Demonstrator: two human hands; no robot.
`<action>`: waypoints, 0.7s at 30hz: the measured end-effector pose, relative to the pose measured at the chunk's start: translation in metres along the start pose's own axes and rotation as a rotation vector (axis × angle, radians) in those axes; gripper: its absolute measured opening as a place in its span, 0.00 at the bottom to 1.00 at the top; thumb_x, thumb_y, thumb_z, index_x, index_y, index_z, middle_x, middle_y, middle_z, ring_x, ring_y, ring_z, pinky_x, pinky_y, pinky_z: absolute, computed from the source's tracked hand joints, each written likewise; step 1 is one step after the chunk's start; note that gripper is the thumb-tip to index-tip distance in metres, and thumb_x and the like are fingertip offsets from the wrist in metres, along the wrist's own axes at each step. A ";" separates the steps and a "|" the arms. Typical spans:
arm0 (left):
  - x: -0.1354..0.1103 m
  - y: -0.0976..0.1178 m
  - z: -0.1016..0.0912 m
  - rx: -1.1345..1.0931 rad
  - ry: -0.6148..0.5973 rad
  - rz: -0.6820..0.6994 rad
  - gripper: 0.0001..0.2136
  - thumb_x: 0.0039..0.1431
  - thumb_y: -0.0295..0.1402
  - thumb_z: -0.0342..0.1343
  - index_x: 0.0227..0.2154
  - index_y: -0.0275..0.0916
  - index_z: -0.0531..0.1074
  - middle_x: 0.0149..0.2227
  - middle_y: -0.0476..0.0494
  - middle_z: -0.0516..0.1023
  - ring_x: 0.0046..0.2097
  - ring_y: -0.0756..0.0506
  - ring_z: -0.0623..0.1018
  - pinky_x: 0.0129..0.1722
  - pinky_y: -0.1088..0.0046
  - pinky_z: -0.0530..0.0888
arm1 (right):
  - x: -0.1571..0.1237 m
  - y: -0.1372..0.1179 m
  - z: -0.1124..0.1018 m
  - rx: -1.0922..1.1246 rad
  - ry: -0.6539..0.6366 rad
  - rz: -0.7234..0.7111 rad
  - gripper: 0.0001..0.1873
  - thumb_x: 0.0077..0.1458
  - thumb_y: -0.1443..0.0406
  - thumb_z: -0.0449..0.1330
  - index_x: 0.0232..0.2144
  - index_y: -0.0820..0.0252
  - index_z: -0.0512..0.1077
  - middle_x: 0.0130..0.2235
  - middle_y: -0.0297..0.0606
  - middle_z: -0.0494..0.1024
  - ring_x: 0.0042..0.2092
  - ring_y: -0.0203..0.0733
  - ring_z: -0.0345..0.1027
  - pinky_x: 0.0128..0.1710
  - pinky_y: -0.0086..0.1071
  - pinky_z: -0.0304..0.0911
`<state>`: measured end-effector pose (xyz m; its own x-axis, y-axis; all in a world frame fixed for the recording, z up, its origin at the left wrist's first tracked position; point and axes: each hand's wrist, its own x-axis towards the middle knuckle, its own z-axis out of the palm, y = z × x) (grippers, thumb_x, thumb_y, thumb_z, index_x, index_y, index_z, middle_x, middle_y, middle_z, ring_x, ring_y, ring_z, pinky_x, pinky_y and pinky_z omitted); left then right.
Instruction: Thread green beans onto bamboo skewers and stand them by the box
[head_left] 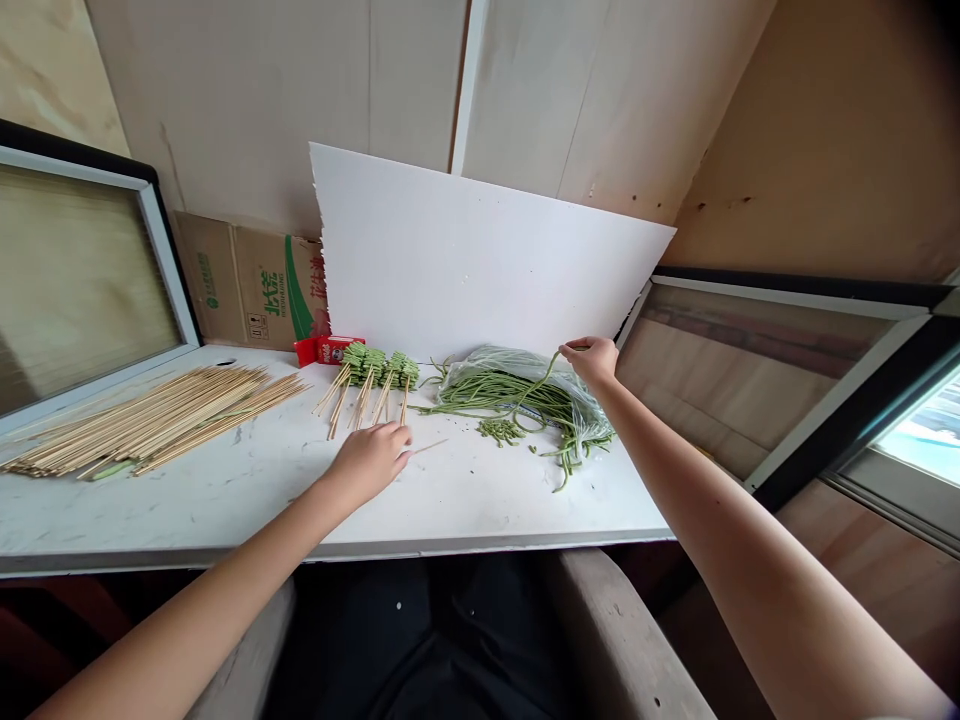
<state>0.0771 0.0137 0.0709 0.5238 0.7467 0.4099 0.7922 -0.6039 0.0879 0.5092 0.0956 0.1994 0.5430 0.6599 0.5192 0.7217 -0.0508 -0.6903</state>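
Observation:
My left hand (pixel 373 463) is closed around a thin bamboo skewer (pixel 430 446), whose tip points right over the white tabletop. Between the fingers of my right hand (pixel 592 358) is the end of a long green bean (pixel 541 381), lifted above a clear plastic bag (pixel 487 360). Many more long green beans (pixel 480 392) lie in and across that bag, some trailing toward the front. Short cut bean pieces (pixel 500 431) form a small heap before it. Behind my left hand rest several skewers threaded with bean pieces (pixel 379 367), bare ends toward me.
A wide pile of bare bamboo skewers (pixel 165 415) covers the table's left side. At the back stand a red box (pixel 330 350), a cardboard carton (pixel 255 285) and a white board (pixel 480 270). Framed glass panels (pixel 82 280) flank the white table (pixel 480 510).

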 end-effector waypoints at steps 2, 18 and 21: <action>0.047 0.024 0.007 -0.011 -0.050 -0.004 0.06 0.65 0.33 0.58 0.42 0.40 0.77 0.42 0.40 0.82 0.40 0.41 0.81 0.39 0.68 0.72 | 0.001 0.000 -0.001 -0.014 -0.006 -0.016 0.12 0.48 0.61 0.71 0.35 0.62 0.85 0.31 0.44 0.84 0.35 0.45 0.77 0.36 0.33 0.72; 0.258 0.115 0.123 0.063 -0.262 -0.007 0.30 0.57 0.48 0.67 0.55 0.29 0.74 0.47 0.23 0.81 0.48 0.32 0.82 0.45 0.63 0.75 | 0.020 0.005 -0.028 0.086 -0.077 -0.190 0.14 0.52 0.60 0.70 0.36 0.66 0.82 0.31 0.43 0.82 0.36 0.46 0.79 0.40 0.38 0.76; 0.271 0.108 0.133 0.112 -0.293 0.034 0.14 0.63 0.35 0.62 0.45 0.28 0.79 0.39 0.25 0.83 0.43 0.34 0.83 0.45 0.63 0.75 | 0.028 0.008 -0.035 0.132 -0.083 -0.226 0.14 0.53 0.60 0.70 0.37 0.68 0.81 0.31 0.44 0.82 0.36 0.46 0.79 0.39 0.38 0.76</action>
<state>0.3467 0.1880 0.0708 0.6059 0.7848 0.1304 0.7935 -0.6078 -0.0286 0.5453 0.0874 0.2256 0.3338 0.7026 0.6285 0.7554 0.1994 -0.6242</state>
